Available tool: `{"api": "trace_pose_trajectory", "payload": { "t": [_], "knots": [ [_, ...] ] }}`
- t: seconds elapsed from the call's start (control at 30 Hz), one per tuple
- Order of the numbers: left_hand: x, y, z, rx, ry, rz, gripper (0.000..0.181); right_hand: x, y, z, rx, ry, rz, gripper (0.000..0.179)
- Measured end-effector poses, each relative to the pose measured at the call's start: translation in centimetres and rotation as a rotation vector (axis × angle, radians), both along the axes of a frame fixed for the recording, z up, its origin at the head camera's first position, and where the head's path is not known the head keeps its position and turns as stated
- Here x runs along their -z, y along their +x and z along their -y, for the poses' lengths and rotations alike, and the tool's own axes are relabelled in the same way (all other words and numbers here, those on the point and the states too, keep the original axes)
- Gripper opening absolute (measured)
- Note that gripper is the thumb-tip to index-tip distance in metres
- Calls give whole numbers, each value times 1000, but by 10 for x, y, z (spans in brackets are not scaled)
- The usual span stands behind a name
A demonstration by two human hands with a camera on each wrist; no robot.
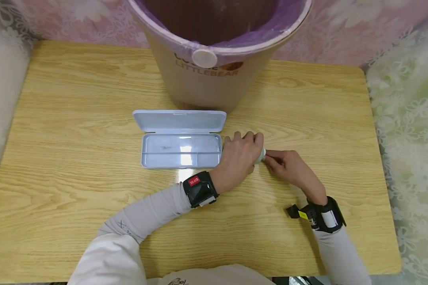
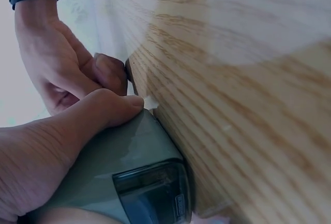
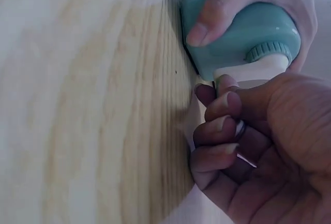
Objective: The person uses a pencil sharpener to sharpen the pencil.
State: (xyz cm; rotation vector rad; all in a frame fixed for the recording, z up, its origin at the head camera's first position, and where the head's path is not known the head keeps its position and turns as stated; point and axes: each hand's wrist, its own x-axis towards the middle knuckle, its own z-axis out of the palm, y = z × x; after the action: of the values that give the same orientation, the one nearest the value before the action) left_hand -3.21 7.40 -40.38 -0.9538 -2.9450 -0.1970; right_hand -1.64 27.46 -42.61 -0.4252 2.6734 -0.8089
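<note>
On the wooden bench (image 1: 78,158), the left hand (image 1: 239,155) is curling round a green sharpener (image 3: 258,27), presumably bracing it (its small label (image 2: 180,205) blurring beyond reading), while the right hand (image 1: 290,167) is pinching the white crank (image 3: 253,70). Just left, a blue pencil case (image 1: 169,143) is lying open; behind it, a lined bin (image 1: 207,89) is showing "LITTLEBEAR".

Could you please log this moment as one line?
left hand: holds green sharpener | right hand: pinches white crank | blue pencil case: lid open, beside left hand | bin: behind case
</note>
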Motion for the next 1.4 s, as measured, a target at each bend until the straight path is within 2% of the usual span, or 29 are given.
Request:
{"api": "trace_pose_trajectory", "payload": {
  "t": [0.27, 0.47, 0.77, 0.87, 1.07, 1.23, 1.4],
  "knots": [
    [-2, -2, 0, 1, -12, 33, 49, -3, 10, 4, -4, 56, -37, 30],
    [-2, -2, 1, 5, -26, 54, 49, -3, 21, 5, -9, 40, -50, 32],
    [-2, -2, 2, 12, -41, 45, 47, -6, 30, 7, -11, 17, -122, 26],
    [-2, -2, 2, 16, -44, 39, 46, -10, 32, 6, -12, 0, -131, 22],
    [-3, -2, 2, 23, -49, 53, 49, -27, 35, 3, -65, -17, -148, 19],
    [-3, -2, 2, 28, -55, 69, 50, -37, 37, 3, -68, -27, -126, 19],
    [-3, -1, 2, 24, -66, 47, 35, -43, 37, 3, -31, -74, -86, 20]
  ]
}}
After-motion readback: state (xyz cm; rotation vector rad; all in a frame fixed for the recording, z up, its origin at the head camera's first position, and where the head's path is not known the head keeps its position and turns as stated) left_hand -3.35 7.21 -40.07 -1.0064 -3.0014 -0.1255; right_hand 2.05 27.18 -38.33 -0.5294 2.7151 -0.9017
